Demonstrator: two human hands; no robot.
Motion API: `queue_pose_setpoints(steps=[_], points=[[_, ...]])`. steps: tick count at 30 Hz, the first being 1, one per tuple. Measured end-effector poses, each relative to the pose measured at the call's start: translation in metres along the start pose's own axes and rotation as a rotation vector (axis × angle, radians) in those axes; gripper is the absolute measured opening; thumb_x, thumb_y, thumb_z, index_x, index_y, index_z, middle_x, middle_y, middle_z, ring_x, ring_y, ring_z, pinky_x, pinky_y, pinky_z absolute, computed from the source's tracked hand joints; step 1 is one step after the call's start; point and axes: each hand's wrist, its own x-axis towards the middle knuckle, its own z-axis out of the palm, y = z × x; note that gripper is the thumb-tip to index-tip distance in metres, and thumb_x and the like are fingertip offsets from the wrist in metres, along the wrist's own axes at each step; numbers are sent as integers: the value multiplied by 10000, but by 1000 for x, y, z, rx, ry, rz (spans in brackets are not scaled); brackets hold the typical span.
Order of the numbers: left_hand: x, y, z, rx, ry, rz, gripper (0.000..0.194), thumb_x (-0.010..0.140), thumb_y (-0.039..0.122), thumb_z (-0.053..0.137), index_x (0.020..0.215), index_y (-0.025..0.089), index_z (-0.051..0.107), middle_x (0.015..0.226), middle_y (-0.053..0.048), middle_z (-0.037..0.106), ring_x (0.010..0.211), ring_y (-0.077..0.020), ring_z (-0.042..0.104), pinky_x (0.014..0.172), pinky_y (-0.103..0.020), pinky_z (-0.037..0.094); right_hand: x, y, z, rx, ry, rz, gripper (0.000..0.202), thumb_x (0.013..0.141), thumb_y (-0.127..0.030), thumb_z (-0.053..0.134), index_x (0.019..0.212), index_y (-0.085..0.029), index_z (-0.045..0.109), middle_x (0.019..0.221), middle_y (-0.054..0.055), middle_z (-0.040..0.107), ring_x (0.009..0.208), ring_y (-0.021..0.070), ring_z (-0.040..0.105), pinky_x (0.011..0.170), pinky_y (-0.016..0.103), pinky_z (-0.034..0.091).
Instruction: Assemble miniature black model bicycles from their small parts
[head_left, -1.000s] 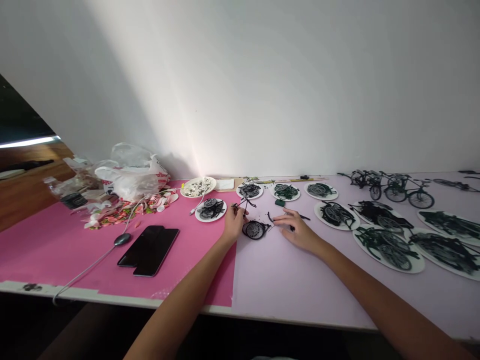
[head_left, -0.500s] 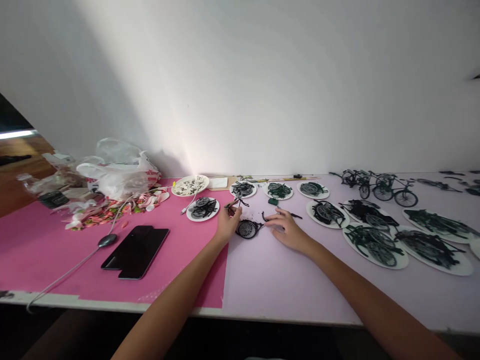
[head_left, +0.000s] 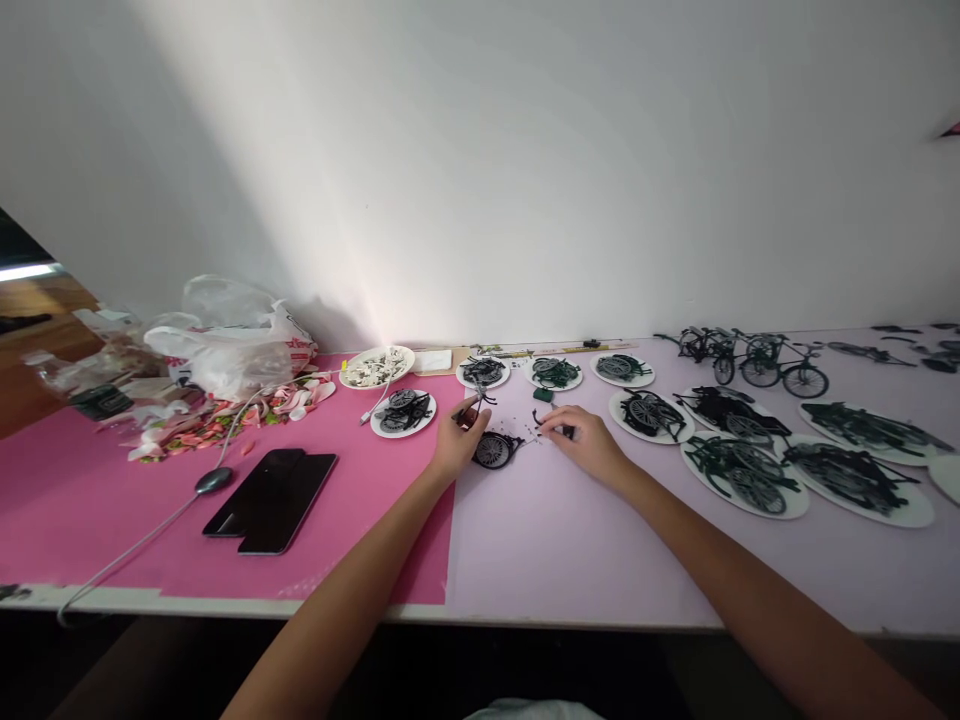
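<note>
The right hand (head_left: 583, 438), fingers spread half a second ago, has closed around a small dark object (head_left: 568, 432), right of center. The left hand (head_left: 457, 438) pinches a thin black bicycle part (head_left: 483, 398). Between them, near center, a miniature bicycle wheel (head_left: 493, 451) lies on the bench (head_left: 570, 550).

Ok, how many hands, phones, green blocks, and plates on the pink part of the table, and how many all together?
Left hand and right hand: 2
Phones: 2
Green block: 1
Cream plate and white plate: 2
Total: 7
</note>
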Motion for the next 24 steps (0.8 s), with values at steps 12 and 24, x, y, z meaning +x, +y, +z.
queue_pose_setpoints(steps=[12, 24], points=[[-16, 17, 9, -25, -313, 15, 489, 817, 650, 719, 835, 163, 681, 619, 50, 404, 587, -103, 346, 555, -244, 320, -2, -21, 4, 117, 29, 37, 202, 919, -437, 678, 939, -261, 775, 1083, 72, 784, 1001, 256, 724, 858, 400, 586], [-24, 22, 15, -31, -426, -12, 509, 834, 652, 686, 953, 159, 731, 643, 16, 528, 573, -115, 418, 541, -253, 340, -4, -23, 7, 129, 34, 129, 261, 875, -426, 727, 1075, -278, 809, 1110, 66, 801, 960, 260, 740, 778, 384, 599]])
